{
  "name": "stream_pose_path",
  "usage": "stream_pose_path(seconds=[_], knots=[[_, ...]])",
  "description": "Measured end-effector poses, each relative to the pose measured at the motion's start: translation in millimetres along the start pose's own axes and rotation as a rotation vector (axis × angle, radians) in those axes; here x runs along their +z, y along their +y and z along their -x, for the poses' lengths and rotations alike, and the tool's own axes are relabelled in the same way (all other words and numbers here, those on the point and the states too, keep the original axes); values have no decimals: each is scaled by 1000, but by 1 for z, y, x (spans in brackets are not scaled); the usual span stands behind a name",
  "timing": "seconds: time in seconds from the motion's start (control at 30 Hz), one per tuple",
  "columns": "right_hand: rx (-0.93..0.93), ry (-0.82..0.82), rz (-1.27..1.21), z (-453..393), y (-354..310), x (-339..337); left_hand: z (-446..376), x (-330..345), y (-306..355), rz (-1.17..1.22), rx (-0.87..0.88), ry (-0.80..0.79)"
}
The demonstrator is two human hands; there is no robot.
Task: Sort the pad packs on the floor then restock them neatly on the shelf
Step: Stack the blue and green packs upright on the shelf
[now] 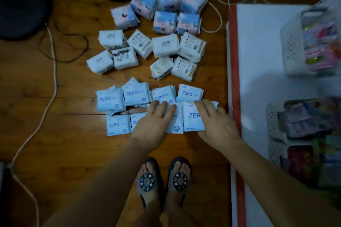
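We are bent over a wooden floor (55, 134) with the pad packs already laid out in three groups: pink-and-blue packs (167, 12) farthest from us, white packs (147, 53) in the middle, and pale blue ZERO packs (136, 96) nearest our feet. Our left hand (153, 123) lies flat on one ZERO pack (175, 125) in the front row, fingers straight and slightly spread. Our right hand (215, 123) covers the neighbouring ZERO pack (191, 118), fingers extended over its top edge; whether the thumb hooks under the pack we cannot tell, since the light is dim there.

The two packs sit side by side, touching, their long axes running away from us, so each hand comes at its pack from the near short end. The white shelf (258, 51) stands just to our right, its red edge strip (233, 61) close beside the right-hand pack, and white baskets (291, 46) of goods sit on it. The right hand is the nearer one to the shelf, so we judge that any lift across would lead with that side.
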State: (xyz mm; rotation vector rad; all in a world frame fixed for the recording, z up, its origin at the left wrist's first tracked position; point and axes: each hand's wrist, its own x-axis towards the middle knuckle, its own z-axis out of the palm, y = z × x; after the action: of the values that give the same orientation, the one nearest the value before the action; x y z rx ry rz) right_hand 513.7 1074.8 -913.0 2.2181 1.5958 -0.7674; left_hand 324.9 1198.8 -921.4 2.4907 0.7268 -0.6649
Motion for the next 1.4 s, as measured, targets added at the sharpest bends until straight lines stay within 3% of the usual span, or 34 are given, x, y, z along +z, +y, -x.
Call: stream_pose_path(seconds=[0.4,0.7,0.9,1.1,1.4], knots=[[-61,303,22,158,-7,-302,154,-302,71,-100,33,319],[102,601,-40,292,-28,-462,260,-461,139,-188,65,601],[267,775,-67,387,-49,-508,333,-519,186,-212,189,712],[469,884,-92,492,-83,-504,397,-534,227,-255,369,737],[885,1092,-171,683,-105,-450,474,-522,352,-321,925,842]])
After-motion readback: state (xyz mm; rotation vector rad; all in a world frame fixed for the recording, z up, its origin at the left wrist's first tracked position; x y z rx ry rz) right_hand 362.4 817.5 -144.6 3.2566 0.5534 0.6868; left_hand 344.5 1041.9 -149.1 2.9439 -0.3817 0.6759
